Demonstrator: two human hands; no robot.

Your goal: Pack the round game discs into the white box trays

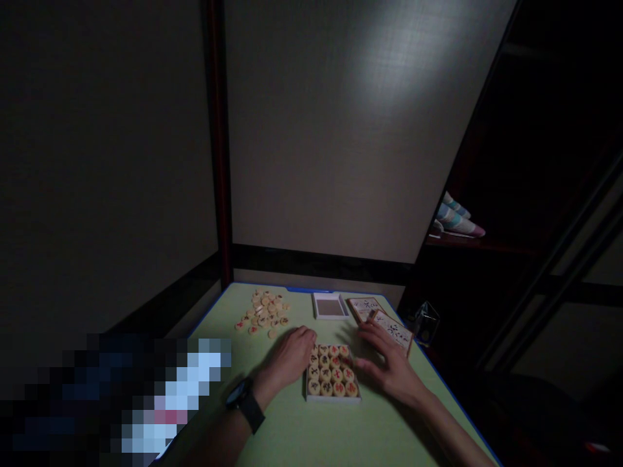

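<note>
A white box (333, 399) on the green table holds rows of round wooden pieces with red and black characters. My left hand (292, 355), with a watch on its wrist, rests at the box's upper left corner, its fingers curled together; whatever they hold is hidden. Just right of the box is my right hand (387, 363), thumb and fingers spread apart with nothing seen between them. A heap of loose round pieces (265, 311) lies at the back left of the table.
Behind the filled box lies another white tray (331, 307). Two printed boxes or lids (396, 332) overlap at the right edge of the green table (287, 428). A wall panel stands behind, and folded cloth (457, 220) sits on a shelf at right.
</note>
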